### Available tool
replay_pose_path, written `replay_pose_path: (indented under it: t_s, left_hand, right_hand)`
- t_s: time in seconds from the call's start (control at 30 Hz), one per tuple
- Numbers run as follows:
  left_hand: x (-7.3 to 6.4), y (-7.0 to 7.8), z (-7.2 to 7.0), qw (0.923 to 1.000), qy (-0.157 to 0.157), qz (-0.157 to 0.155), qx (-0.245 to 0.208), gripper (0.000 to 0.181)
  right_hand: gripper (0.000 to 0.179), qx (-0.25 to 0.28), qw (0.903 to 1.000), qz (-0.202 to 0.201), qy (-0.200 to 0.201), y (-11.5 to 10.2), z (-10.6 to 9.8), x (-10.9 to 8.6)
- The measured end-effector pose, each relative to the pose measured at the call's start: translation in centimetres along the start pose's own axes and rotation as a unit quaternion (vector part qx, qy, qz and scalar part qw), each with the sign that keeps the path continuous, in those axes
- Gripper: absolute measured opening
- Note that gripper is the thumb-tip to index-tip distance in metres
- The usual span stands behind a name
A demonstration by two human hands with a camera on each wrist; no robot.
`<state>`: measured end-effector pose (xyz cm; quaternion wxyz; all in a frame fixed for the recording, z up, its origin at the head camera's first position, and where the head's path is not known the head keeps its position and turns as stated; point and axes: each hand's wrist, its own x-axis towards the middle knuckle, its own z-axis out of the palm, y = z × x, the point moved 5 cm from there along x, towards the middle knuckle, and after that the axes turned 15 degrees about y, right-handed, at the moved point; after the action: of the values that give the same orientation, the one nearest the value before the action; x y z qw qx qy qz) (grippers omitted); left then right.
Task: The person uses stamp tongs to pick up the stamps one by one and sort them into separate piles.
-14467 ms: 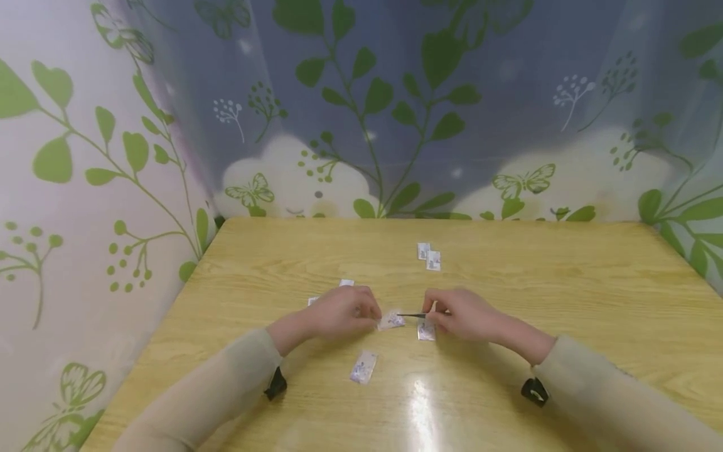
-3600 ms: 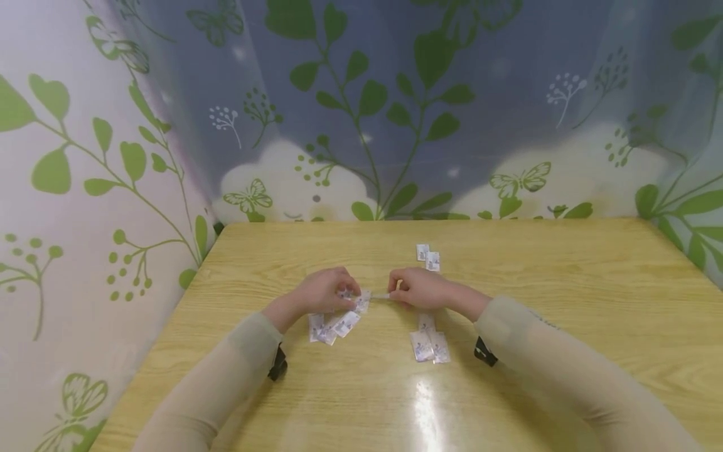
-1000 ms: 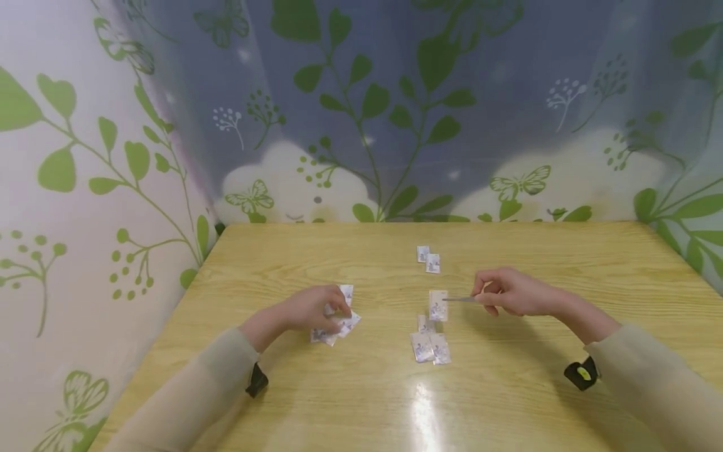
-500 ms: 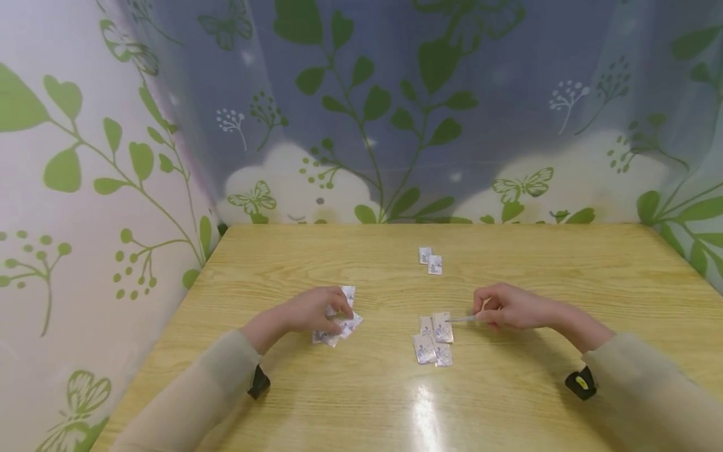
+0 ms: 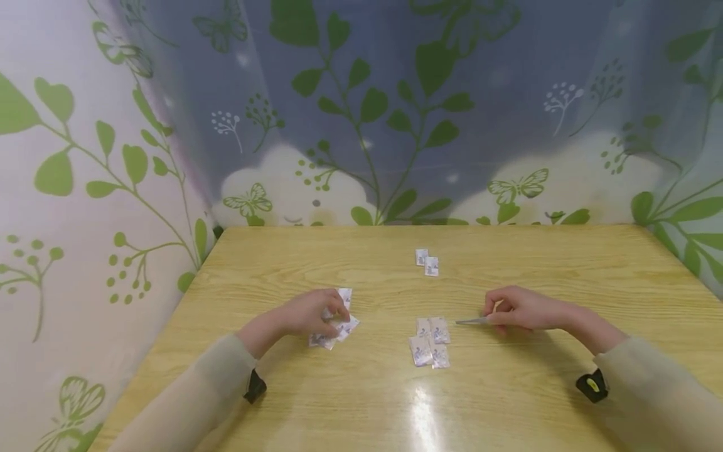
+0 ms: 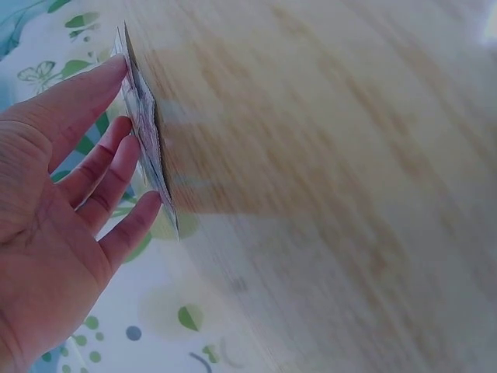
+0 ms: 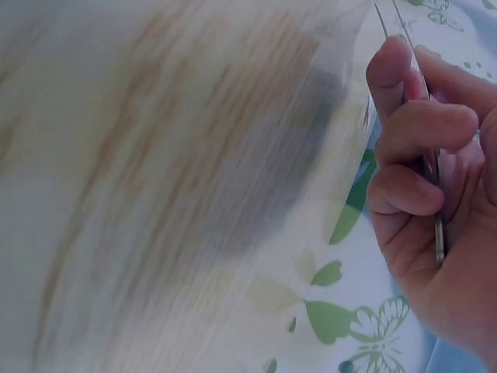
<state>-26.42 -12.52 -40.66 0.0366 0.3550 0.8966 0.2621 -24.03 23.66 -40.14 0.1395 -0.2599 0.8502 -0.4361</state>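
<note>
In the head view, my left hand [image 5: 312, 312] rests its fingertips on a loose pile of small printed packets [image 5: 347, 328] and partly covers them. The left wrist view shows those packets [image 6: 141, 116] edge-on, touched by the thumb and fingers without being wrapped by them. To the right, my right hand [image 5: 525, 309] grips a pair of thin metal tweezers [image 5: 473, 321], whose tips point left. The tweezer arms [image 7: 439, 233] run along the palm under curled fingers in the right wrist view; their tips stand apart with nothing visible between them. Several overlapping packets [image 5: 420, 350] lie just left of the tweezer tips.
Two more packets [image 5: 432, 266] overlap farther back on the wooden table [image 5: 271, 257]. A printed curtain [image 5: 361, 125] with leaves hangs behind the table's rear edge, and a similar white one [image 5: 73, 220] borders the left side.
A packet at the tweezer tips came down toward me beside the right group and was let go. The tweezers then drew back rightward. My left hand stayed on its pile.
</note>
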Motion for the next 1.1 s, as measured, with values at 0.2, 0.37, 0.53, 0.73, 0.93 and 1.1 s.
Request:
replay_pose_path:
  t_s: [0.2, 0.37, 0.53, 0.73, 0.93, 1.1]
  left_hand:
    - [-0.1, 0.1, 0.1, 1.0000, 0.001, 0.001, -0.003, 0.023]
    - [0.0, 0.1, 0.2, 1.0000, 0.002, 0.002, -0.008, 0.023]
    - [0.1, 0.2, 0.1, 1.0000, 0.003, 0.001, -0.007, 0.022]
    - [0.0, 0.2, -0.2, 0.9999, 0.002, -0.002, -0.014, 0.022]
    - [0.1, 0.3, -0.1, 0.9998, 0.003, -0.001, -0.017, 0.023]
    - [0.0, 0.2, 0.0, 0.9999, 0.003, -0.006, -0.009, 0.026]
  right_hand:
    - [0.014, -0.002, 0.9999, -0.010, 0.008, -0.1, -0.4, -0.1]
    - [0.017, 0.003, 0.9997, 0.000, 0.022, -1.1, 0.1, 1.2]
    - [0.018, 0.004, 0.9998, 0.006, 0.021, -2.7, 1.3, 3.3]
    - [0.018, -0.017, 0.9999, -0.001, 0.002, -4.5, 3.4, 6.5]
    - [0.012, -0.038, 0.9990, -0.007, -0.023, -5.4, 5.6, 8.7]
    - [0.010, -0.038, 0.9982, -0.006, -0.046, -5.7, 7.6, 10.0]
